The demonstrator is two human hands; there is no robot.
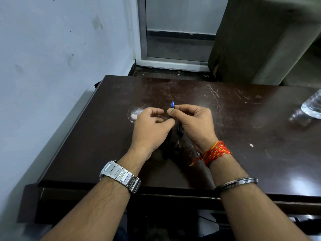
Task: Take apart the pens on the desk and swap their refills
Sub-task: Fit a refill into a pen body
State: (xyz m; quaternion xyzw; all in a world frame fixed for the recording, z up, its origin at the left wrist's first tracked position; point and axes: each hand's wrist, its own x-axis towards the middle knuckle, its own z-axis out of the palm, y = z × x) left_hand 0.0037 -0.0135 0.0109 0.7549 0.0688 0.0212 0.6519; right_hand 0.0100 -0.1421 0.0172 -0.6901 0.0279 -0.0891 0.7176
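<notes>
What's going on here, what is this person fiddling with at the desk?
A person is working over a scratched dark brown wooden desk. The right hand pinches a slim pen part with a blue pointed tip sticking up past the fingers. The left hand is closed right beside it. A dark pen piece shows between the hands.

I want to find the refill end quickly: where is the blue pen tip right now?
In the head view, the blue pen tip pokes up just above the right hand, near the desk's centre, beside the left hand.
</notes>
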